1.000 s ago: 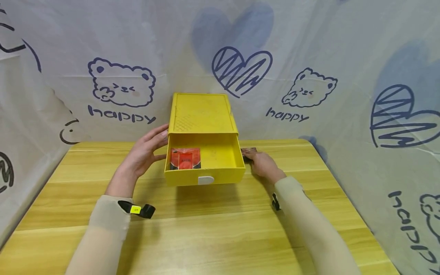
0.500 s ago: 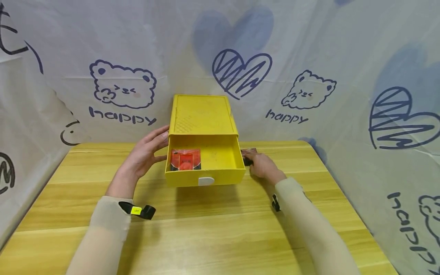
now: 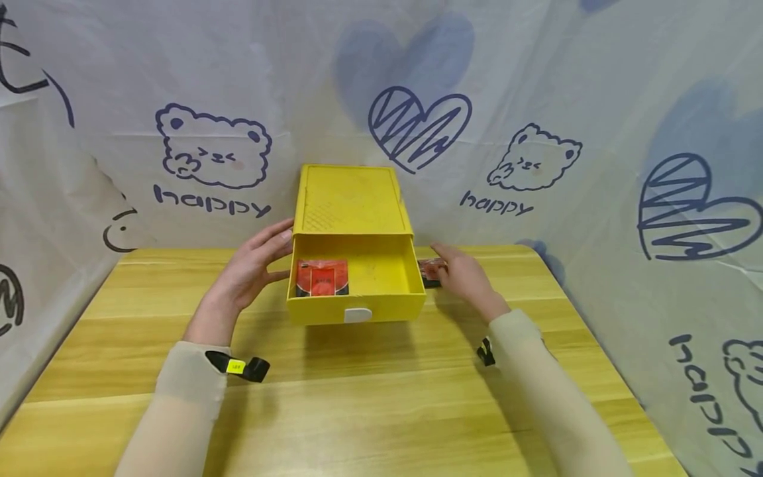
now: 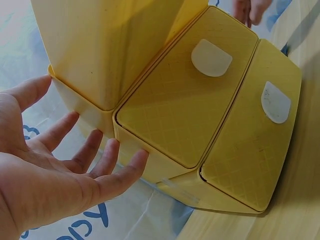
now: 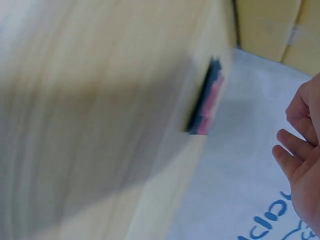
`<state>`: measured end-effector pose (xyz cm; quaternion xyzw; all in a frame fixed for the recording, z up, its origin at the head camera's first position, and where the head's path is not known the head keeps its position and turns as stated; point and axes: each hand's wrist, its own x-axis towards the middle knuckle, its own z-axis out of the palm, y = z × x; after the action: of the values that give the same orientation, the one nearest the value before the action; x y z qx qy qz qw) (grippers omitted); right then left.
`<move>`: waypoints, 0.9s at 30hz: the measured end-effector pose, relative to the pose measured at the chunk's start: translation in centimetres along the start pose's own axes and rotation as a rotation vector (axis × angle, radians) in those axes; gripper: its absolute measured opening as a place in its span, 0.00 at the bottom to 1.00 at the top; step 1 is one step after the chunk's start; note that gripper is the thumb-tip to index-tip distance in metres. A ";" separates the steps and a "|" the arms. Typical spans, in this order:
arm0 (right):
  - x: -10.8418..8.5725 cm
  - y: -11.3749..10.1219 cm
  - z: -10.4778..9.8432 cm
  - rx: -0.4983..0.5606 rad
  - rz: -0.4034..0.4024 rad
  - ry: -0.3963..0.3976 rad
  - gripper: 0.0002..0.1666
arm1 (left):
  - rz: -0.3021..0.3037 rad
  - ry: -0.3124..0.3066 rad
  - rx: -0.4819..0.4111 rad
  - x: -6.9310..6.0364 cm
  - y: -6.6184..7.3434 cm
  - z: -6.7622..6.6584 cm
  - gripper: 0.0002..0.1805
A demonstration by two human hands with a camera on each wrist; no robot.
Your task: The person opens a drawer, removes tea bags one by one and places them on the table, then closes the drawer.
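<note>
A yellow drawer cabinet (image 3: 354, 199) stands at the back of the table, its top drawer (image 3: 387, 308) pulled out. Inside that drawer, on the left, lies a red and black packet (image 3: 323, 277). My left hand (image 3: 247, 265) rests spread fingers against the cabinet's left side; the left wrist view shows fingertips (image 4: 137, 159) on the yellow wall. To the right of the cabinet, a flat dark and red item (image 3: 430, 271) lies on the table, partly hidden by the drawer. My right hand (image 3: 467, 278) hovers beside it, holding nothing; the right wrist view shows them apart.
Two lower drawers with white handles (image 4: 212, 57) are closed. A white cloth (image 3: 334, 79) with drawn bears and hearts hangs behind and beside the wooden table (image 3: 369, 411). Black straps with cameras (image 3: 238, 366) sit on the wrists.
My right hand has let go of the flat dark and red item and lifted slightly away to the right. The left hand and the drawer have stayed in place.
</note>
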<state>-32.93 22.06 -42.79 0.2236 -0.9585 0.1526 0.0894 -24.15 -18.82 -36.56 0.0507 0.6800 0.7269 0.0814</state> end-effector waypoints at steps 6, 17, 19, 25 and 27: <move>-0.3 -1.0 -1.9 0.014 -0.014 0.091 0.37 | 0.000 0.000 0.000 0.1 -0.1 0.0 0.38; -0.5 -3.4 -5.1 0.023 -0.227 0.420 0.31 | 0.006 -0.008 0.001 0.1 -0.1 -0.1 0.38; -0.5 -4.1 -5.8 0.021 -0.282 0.480 0.31 | 0.003 -0.009 -0.001 0.1 -0.1 0.0 0.38; -0.6 -6.4 -7.8 0.050 -0.416 0.555 0.30 | -0.002 -0.009 -0.005 0.0 -0.1 0.0 0.39; -0.8 -7.3 -8.5 0.062 -0.454 0.554 0.30 | -0.002 -0.008 -0.005 0.0 -0.1 0.0 0.39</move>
<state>-28.05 18.96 -33.12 0.3838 -0.8187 0.2125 0.3705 -24.13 -18.85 -36.62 0.0529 0.6778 0.7284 0.0851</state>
